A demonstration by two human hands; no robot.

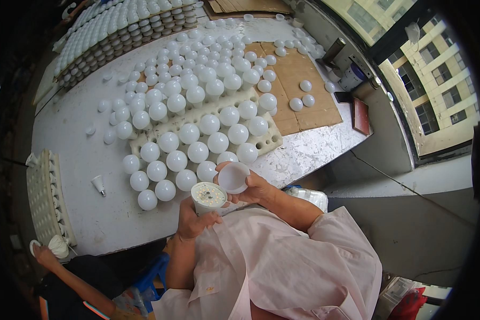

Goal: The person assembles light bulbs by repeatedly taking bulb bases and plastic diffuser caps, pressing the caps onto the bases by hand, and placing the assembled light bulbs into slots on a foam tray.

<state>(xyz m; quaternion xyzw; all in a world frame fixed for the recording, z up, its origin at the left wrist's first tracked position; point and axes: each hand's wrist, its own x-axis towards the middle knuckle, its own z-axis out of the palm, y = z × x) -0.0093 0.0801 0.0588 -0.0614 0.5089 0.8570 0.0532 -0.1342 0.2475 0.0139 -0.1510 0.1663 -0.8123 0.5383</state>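
My left hand [191, 221] is wrapped round an LED bulb base [209, 196], a white cup whose round board with small yellowish chips faces up. In my right hand [257, 188] is a frosted white bulb cover [233, 177], its open side turned toward me. Cover and base are close together but not joined. Just beyond my hands, rows of bulbs with round white domes [198, 152] stand upright in a pale moulded tray [269, 140].
Loose white covers [296, 104] lie over a cardboard sheet [320, 114] and the white table [98, 218]. A small bulb base [98, 184] lies at left. Stacked trays of bulbs [128, 26] rise at far left. Another person's hand [47, 257] is beside an upright tray [47, 197].
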